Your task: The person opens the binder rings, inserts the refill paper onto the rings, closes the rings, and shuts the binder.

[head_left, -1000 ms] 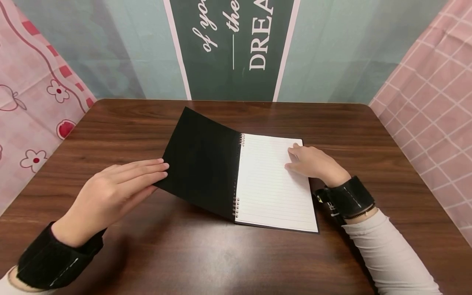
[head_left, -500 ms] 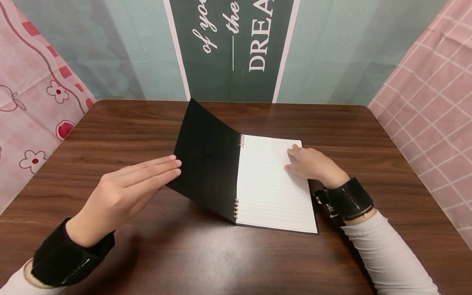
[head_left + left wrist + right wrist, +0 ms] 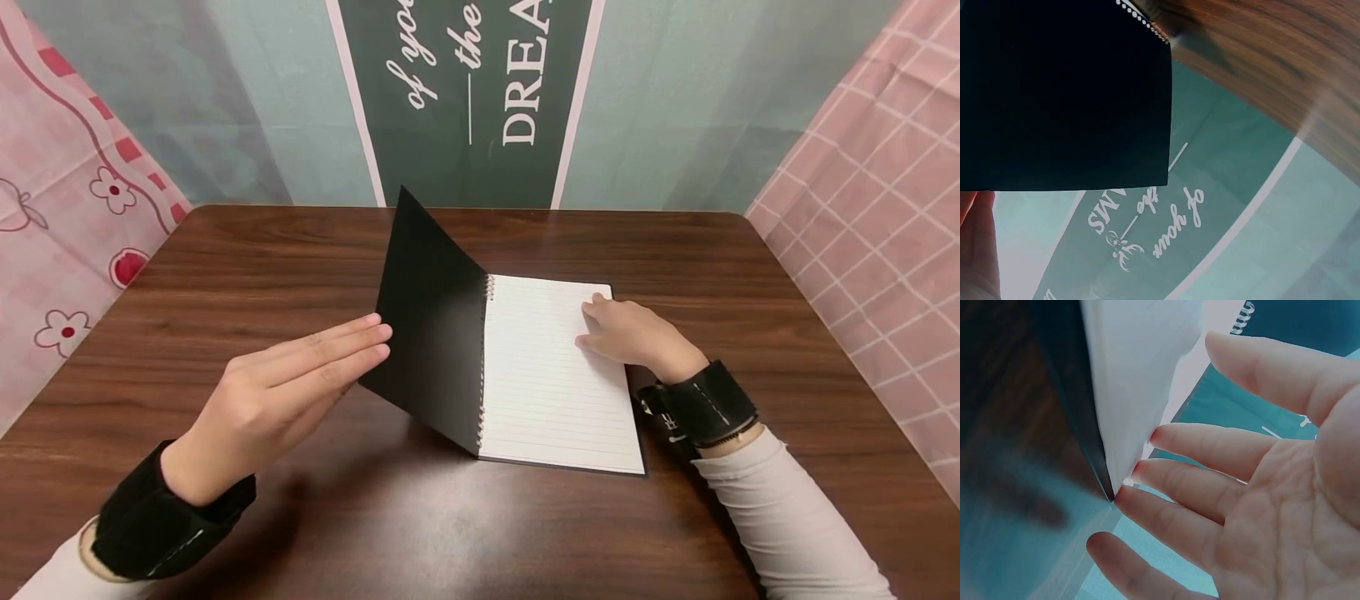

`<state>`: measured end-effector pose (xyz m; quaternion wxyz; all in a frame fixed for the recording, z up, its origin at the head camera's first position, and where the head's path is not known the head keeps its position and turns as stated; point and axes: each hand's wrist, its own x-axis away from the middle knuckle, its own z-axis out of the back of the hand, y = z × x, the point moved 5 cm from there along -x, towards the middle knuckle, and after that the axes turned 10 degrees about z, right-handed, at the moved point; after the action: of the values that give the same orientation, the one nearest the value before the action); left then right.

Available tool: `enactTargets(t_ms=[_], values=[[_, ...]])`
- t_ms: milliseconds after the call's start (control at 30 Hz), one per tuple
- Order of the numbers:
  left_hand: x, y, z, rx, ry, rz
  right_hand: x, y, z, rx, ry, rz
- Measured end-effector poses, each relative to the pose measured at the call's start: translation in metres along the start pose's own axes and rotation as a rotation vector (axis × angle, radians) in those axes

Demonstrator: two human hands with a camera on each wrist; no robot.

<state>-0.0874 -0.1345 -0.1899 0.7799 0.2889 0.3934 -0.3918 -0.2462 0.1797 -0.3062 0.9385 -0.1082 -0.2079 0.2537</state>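
Observation:
A spiral-bound notebook lies on the table with its lined white page [image 3: 536, 392] facing up. Its black cover [image 3: 435, 342] stands raised at a slant on the left, hinged on the wire spiral [image 3: 481, 425]. My left hand [image 3: 262, 404] pinches the cover's outer edge, its long fingers on the inner face and the thumb hidden behind. In the left wrist view, the dark cover [image 3: 1066, 94] fills the upper left, with fingers [image 3: 984, 231] at its edge. My right hand [image 3: 637, 333] rests at the page's upper right edge, its fingers [image 3: 1179, 506] straight and spread.
The brown wooden table [image 3: 285, 292] extends around the notebook. A green hanging with white lettering [image 3: 525, 83] stands behind it. Pink patterned cloths border the left and right sides. Both wrists wear black straps [image 3: 708, 404].
My left hand has moved right and swung the cover up, so it stands steeper over the spiral. The right hand has stayed at the page's edge.

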Motion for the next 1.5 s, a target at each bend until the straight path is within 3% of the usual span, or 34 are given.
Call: enactTargets(t_ms=[367,667,833,1200,1500], values=[[-0.01,0.003,-0.013,0.135,0.0,-0.025,-0.002,0.001,-0.003,-0.004,-0.004,-0.024],[-0.013,0.004,-0.023,0.238,-0.087,-0.036,-0.002,0.001,-0.003,0.005,0.008,-0.018],[-0.017,0.005,-0.03,0.279,-0.13,-0.036,-0.002,0.001,-0.003,0.008,0.011,-0.017],[-0.025,0.01,-0.044,0.361,-0.133,-0.046,-0.003,0.0,-0.004,0.001,0.01,-0.015],[-0.032,0.014,-0.059,0.393,-0.176,-0.069,-0.003,0.001,-0.003,0.005,0.015,-0.017]])
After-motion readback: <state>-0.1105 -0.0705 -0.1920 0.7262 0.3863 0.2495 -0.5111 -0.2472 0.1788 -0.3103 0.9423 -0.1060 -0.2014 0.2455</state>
